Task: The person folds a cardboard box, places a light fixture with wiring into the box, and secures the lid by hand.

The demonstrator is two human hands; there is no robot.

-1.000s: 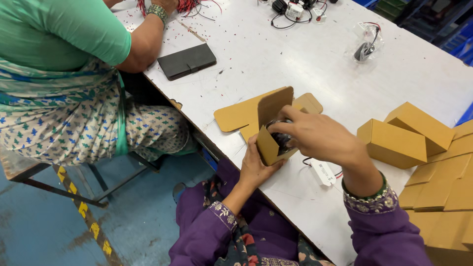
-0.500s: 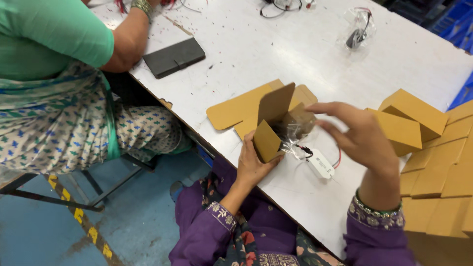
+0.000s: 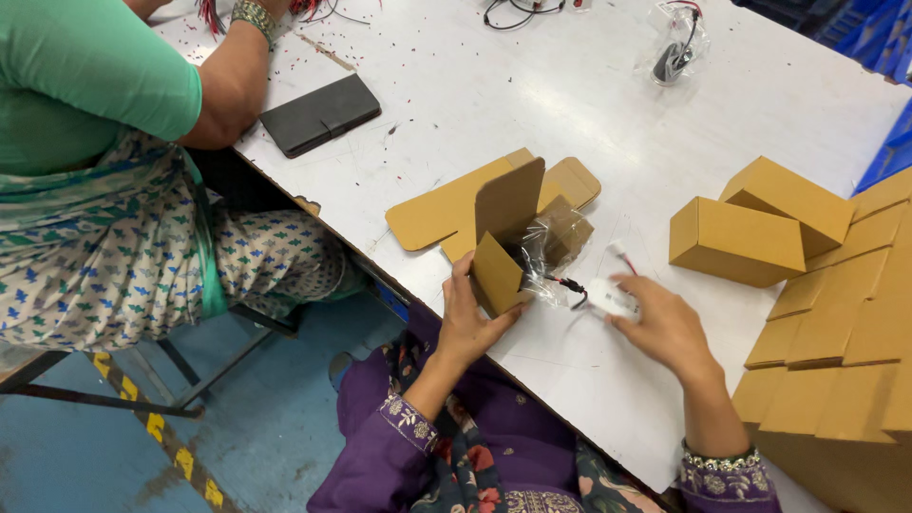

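Packing step underway: left hand (image 3: pixel 467 318) gripping open cardboard box (image 3: pixel 508 237) at table (image 3: pixel 494 85) edge, clear bag (image 3: pixel 549 249) half inside, right hand (image 3: pixel 663 326) closing on white part (image 3: pixel 611 296) beside it; probably needs tucking in.

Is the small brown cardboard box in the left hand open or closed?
Open. The small brown cardboard box, held by the left hand, has its lid flap standing upright, and a clear plastic bag sticks out of its mouth.
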